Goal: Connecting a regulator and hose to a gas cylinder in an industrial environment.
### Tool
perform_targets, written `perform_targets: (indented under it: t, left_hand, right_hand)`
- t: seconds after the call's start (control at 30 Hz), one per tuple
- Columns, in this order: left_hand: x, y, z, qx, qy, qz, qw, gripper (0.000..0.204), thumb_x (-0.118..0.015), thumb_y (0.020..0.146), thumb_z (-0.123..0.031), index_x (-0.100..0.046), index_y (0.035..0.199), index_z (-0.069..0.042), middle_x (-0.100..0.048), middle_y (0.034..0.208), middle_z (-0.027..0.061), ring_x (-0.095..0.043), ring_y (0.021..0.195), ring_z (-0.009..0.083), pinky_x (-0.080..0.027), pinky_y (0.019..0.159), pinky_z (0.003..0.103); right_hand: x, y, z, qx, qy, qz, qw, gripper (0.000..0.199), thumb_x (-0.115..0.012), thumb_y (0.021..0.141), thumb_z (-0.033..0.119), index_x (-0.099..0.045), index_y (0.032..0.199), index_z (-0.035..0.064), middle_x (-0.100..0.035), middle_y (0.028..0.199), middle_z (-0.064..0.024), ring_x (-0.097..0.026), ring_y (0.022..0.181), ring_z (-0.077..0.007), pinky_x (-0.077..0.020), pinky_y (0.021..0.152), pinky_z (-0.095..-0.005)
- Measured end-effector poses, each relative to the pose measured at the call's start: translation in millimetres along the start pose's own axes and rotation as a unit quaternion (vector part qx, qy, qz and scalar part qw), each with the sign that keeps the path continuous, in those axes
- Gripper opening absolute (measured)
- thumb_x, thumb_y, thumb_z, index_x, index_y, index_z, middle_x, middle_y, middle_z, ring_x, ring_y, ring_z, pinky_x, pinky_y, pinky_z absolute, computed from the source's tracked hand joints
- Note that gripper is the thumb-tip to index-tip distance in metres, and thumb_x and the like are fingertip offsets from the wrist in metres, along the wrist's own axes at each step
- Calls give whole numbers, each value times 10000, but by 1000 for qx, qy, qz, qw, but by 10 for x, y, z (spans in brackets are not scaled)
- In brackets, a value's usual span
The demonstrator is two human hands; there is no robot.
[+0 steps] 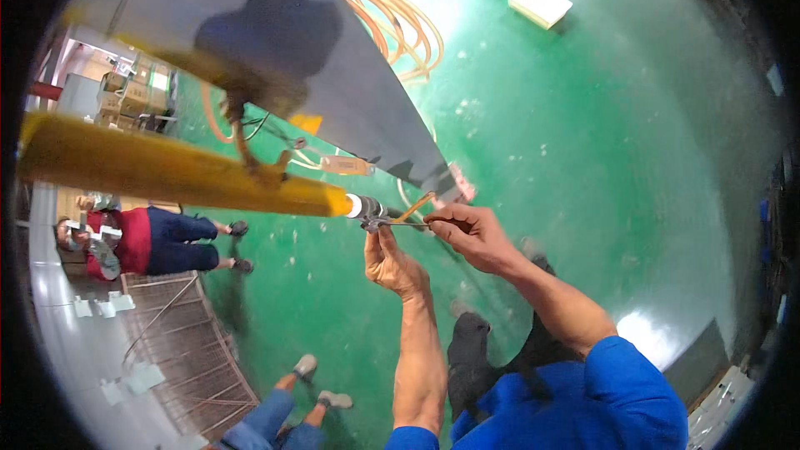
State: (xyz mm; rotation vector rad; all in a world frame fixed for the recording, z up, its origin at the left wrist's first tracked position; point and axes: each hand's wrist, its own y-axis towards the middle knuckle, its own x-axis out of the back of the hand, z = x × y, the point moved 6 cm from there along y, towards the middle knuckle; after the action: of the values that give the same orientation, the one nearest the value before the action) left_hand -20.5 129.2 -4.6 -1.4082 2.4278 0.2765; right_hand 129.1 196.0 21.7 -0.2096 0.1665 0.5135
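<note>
In the head view, a long yellow bar (167,171) is seen reaching in from the left. At its end a white and dark tip (365,207) is fitted. The left hand (390,262) is raised up under this tip. Its fingers (372,237) are closed on a small grey metal part (377,222) that sits just beside the tip. The right hand (473,233) is held close by, a little to the right. Its fingertips (433,218) are pinched on a thin dark rod (410,222) that runs from the metal part across to this hand. A thin orange cord (415,205) is seen just above the rod, slanting up to the right. How the cord is joined to the tip cannot be told.

Both arms are bare below blue sleeves (617,392). Above the hands a big grey sheet (275,33) is seen, narrowing to a point near the right hand. A small tag (346,166) is hung just under its edge. Loops of orange hose (400,25) are laid on the green floor (583,158) behind the sheet. A pale flat box (538,2) is lying on the floor, well apart from the hands. At the left a person in a red top (133,242) is seen. At the bottom another person's legs and grey shoes (321,383) are shown beside a metal grate (183,342).
</note>
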Motion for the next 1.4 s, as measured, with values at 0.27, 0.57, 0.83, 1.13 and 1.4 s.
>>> perform_targets:
  t: [0.27,0.57,0.83,1.13,1.4]
  left_hand:
    - [-81,-91,-86,21,17,31,999,283,-635,929,-165,-505,1169,-88,-618,1082,61,-586,951,143,-478,804,299]
    - [-223,-231,-190,130,-14,17,991,301,-630,911,-102,-505,1180,-151,-642,1033,72,-618,865,144,-505,763,262]
    - [-119,-130,-134,135,-26,-2,991,385,-665,870,-40,-494,1212,-88,-608,1072,65,-611,963,175,-512,828,310]
    - [-103,-138,-126,147,-34,-10,989,371,-660,880,-57,-491,1207,-98,-615,1025,70,-604,927,179,-500,840,358]
    - [-205,-240,-171,180,-76,-25,980,365,-635,892,-47,-479,1215,-114,-604,1006,64,-591,932,188,-500,838,372]
  right_hand:
    - [183,95,158,13,24,34,999,222,-603,938,144,-656,1041,-46,-557,638,-6,-427,576,-37,-365,488,-247]
    - [353,71,186,9,4,60,998,209,-613,930,129,-653,1036,-46,-531,602,-33,-428,553,-43,-368,477,-251]
    - [328,173,203,76,-29,65,995,167,-616,894,109,-640,981,-32,-633,710,-194,-645,592,-272,-487,525,-361]
    - [335,289,479,138,-160,171,962,213,-609,885,135,-619,1055,7,-652,788,-191,-656,683,-350,-524,562,-413]
    - [369,213,382,148,-116,141,972,307,-643,842,104,-607,1143,54,-598,766,-150,-626,628,-328,-501,506,-409]
